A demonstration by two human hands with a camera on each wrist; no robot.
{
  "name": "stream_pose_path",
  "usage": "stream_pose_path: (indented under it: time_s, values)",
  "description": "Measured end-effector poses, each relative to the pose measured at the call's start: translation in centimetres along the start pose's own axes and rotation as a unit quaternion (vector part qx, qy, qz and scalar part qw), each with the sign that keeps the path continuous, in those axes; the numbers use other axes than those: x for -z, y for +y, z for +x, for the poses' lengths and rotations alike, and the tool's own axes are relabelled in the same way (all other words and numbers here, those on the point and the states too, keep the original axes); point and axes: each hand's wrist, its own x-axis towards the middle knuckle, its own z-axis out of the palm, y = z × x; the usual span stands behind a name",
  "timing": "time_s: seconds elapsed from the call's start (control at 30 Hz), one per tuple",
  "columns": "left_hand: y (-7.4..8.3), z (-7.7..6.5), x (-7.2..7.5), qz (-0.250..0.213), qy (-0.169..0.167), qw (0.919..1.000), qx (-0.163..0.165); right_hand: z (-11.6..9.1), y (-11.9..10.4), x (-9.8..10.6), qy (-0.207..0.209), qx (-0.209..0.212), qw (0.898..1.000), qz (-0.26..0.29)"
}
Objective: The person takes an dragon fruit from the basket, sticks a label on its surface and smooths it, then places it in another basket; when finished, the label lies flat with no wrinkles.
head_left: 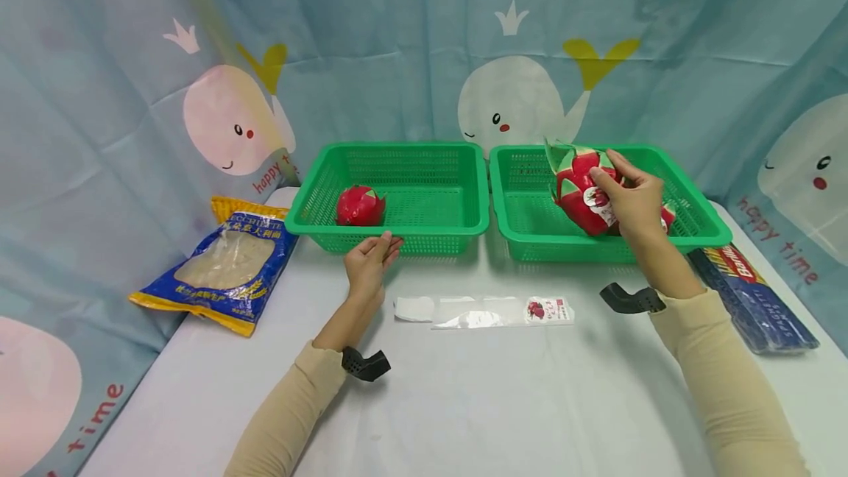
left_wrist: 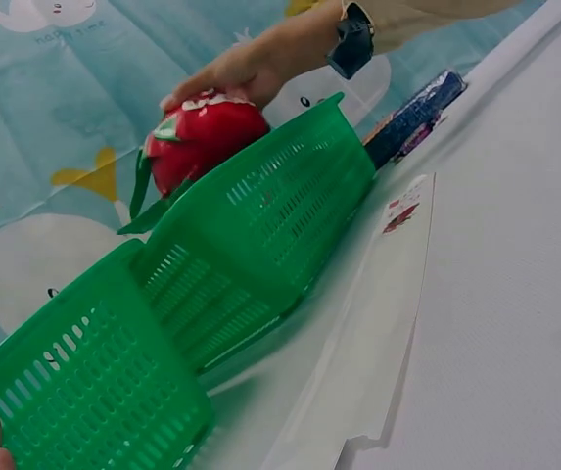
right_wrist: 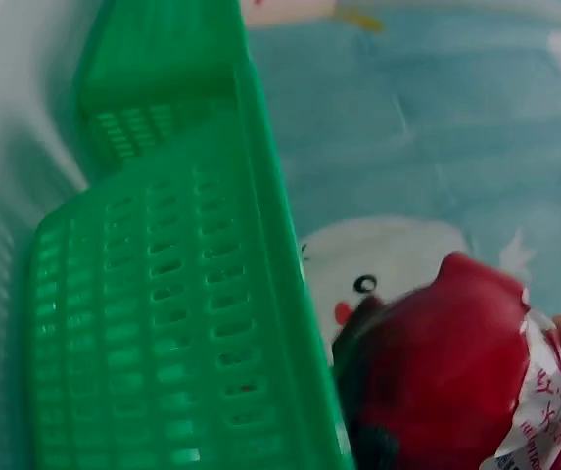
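My right hand (head_left: 632,197) grips a red dragon fruit (head_left: 575,186) with green leaf tips and a white label. It holds the fruit above the right green basket (head_left: 550,238). Part of another dragon fruit (head_left: 669,216) shows behind the wrist in that basket. At the front rim of the left green basket (head_left: 437,230), my left hand (head_left: 367,263) pinches the edge between thumb and fingers. One dragon fruit (head_left: 361,206) lies inside this basket, on the left. The right wrist view shows the held fruit (right_wrist: 446,372) close up, its label partly covered by fingers.
A clear strip (head_left: 483,313) with a printed dragon fruit label lies on the white table before the baskets. To the left is a blue and yellow pasta bag (head_left: 225,263); to the right, a dark blue spaghetti pack (head_left: 755,300). A whale-print curtain (head_left: 397,43) hangs behind.
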Motion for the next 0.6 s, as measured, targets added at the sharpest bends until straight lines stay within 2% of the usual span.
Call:
stream_pose_path:
  time_s: [0.2,0.4,0.6]
  values:
    - [-0.1,0.0,0.0,0.008,0.002,1.0000,0.005,1.7,2.0,0.5,0.012,-0.050,0.995,-0.082]
    - [-0.2,0.1,0.0,0.002,0.006,1.0000,0.007,2.8,3.5,0.4,0.002,-0.129,0.986,-0.110]
    - [-0.3,0.2,0.0,-0.001,0.010,1.0000,-0.002,4.0,4.2,0.2,-0.074,-0.152,0.976,-0.137]
